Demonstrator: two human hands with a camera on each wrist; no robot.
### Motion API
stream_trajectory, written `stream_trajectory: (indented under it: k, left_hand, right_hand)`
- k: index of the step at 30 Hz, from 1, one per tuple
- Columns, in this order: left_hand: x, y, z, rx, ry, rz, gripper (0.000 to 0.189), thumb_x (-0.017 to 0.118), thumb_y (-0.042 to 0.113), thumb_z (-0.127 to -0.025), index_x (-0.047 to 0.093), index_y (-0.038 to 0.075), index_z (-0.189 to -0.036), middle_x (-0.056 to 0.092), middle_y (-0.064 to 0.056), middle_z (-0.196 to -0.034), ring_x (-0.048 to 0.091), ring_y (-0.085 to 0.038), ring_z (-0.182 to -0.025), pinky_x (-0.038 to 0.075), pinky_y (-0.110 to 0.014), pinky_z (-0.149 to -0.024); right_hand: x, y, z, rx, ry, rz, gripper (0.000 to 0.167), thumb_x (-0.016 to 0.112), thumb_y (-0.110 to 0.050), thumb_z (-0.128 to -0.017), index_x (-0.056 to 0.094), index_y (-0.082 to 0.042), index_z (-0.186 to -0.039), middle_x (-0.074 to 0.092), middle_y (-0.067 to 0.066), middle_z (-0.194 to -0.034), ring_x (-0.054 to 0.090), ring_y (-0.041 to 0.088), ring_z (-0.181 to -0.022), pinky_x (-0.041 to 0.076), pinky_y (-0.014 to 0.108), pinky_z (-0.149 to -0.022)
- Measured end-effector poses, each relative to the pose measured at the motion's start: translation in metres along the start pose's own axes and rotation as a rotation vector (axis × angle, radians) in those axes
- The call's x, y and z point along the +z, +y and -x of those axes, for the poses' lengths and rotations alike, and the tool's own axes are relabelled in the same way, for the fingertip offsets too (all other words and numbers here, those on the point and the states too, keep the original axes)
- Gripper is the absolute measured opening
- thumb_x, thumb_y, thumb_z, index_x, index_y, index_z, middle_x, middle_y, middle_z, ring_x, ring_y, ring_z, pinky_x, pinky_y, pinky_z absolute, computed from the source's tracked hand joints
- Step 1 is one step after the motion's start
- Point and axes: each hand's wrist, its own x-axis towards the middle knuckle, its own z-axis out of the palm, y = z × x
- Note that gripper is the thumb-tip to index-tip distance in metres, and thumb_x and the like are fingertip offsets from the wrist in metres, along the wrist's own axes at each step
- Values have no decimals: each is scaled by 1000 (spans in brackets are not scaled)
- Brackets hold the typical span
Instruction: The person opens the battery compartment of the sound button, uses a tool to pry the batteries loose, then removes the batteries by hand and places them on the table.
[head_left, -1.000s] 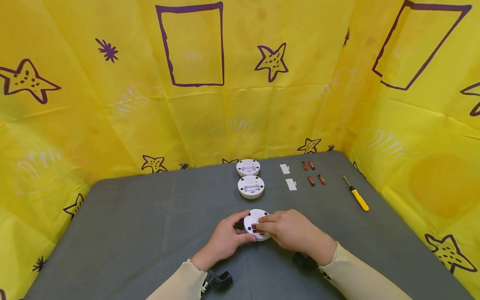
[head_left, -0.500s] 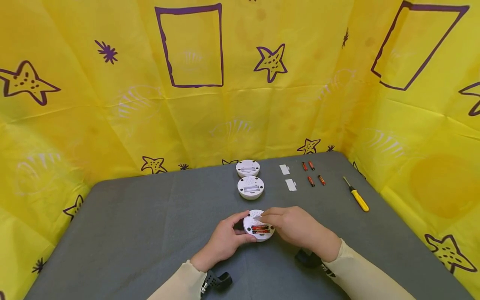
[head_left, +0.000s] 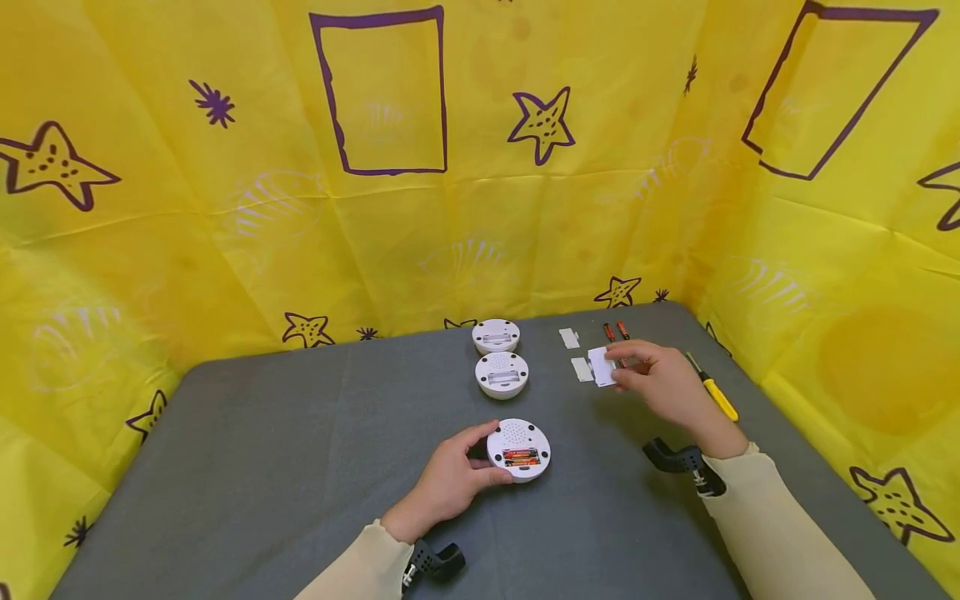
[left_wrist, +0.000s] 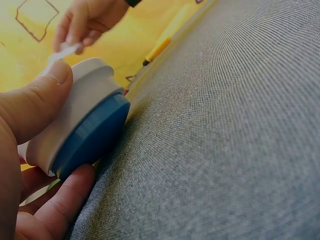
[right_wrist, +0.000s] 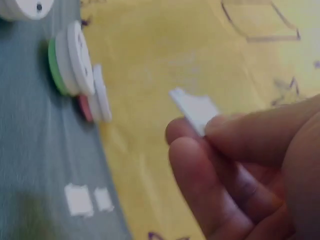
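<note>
My left hand (head_left: 450, 479) grips a round white device (head_left: 517, 433), thumb and fingers at its rim. Its perforated, footed side faces up, and red batteries (head_left: 521, 457) lie in the uncovered compartment. Seen from the left wrist, the lower part of this device is blue (left_wrist: 92, 132). Off to the back right, my right hand (head_left: 667, 387) pinches a thin white battery cover (head_left: 601, 367) between thumb and fingers. In the right wrist view the cover (right_wrist: 195, 107) is held up in the air, its near end hidden by the fingertips.
Behind stand two similar white devices, a nearer one (head_left: 502, 373) and a farther one (head_left: 496, 335), with uncovered compartments. Two more battery covers (head_left: 582, 369) lie to their right, near loose red batteries (head_left: 609, 332) partly behind my right hand. A yellow-handled screwdriver (head_left: 722, 398) lies at the right.
My right hand has left the batteries in the device, moved up and to the right, and now holds a battery cover. The left hand and its device stay in place.
</note>
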Motion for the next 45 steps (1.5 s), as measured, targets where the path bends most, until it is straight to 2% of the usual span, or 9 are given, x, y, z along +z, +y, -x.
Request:
stream_trajectory:
  k: [3,6,12,20,28,31,37,43,45]
  left_hand:
    - [-1,0,0,-12,0,-6,75,87,21,-77,54,3,-142,58,-15,-131,68,-14,-87,54,-25,-77]
    - [-1,0,0,-16,0,-8,75,87,22,-77,54,4,-142,58,-15,-130,68,-13,-88,54,-25,-77]
    - [-1,0,0,-15,0,-15,75,87,23,-77,54,4,-142,58,-14,-130,68,-13,-88,54,-25,-77]
    - [0,-2,-1,-13,1,-30,75,87,23,-77,54,5,-142,58,-14,-130,67,-12,-87,54,-25,-77]
    - [0,-1,-1,-6,0,-30,75,87,23,-77,54,3,-142,58,-14,-130,67,-12,-87,54,-25,-77]
    - [0,-1,-2,-8,-1,-36,75,87,24,-77,54,4,-142,58,-14,-130,67,-12,-88,54,-25,-78]
    - [-1,-2,-2,-11,-5,-48,75,87,25,-78,54,4,-142,58,-14,-130,67,-12,-89,53,-25,-78]
    - [0,-4,-2,6,-7,-15,74,86,22,-79,53,1,-142,59,-17,-128,68,-14,-89,54,-26,-78]
    - [0,-3,-2,4,-7,-10,74,86,22,-79,53,2,-142,59,-16,-128,68,-14,-89,54,-26,-78]
  right_hand:
    - [-1,17,-5,137,-52,-39,29,73,-16,-92,71,-7,-120,72,5,-87,68,27,-74,44,30,-53]
    - [7,34,-9,229,-120,-106,31,71,-15,-93,69,-3,-122,70,8,-81,69,29,-74,51,29,-58]
    - [26,58,-10,299,-197,-200,30,69,-6,-93,68,3,-121,69,11,-77,69,25,-68,57,32,-63]
    - [33,68,-8,288,-207,-226,29,70,-4,-92,68,4,-120,69,10,-76,68,24,-68,57,31,-62]
    - [34,64,-7,210,-235,-74,27,72,-12,-92,72,-3,-118,67,4,-72,63,21,-63,52,31,-57]
    - [34,64,-8,199,-236,-39,28,72,-11,-92,72,-4,-119,67,4,-76,61,20,-62,51,32,-56]
    - [34,66,-9,221,-239,-5,38,73,-10,-91,67,-10,-129,63,5,-68,59,21,-59,49,33,-53]
    - [35,63,-9,201,-233,5,34,72,-8,-91,68,-7,-125,63,3,-66,59,20,-59,50,35,-54]
    - [36,62,-9,180,-224,21,31,71,-8,-91,69,-6,-123,67,6,-74,60,19,-59,51,34,-54]
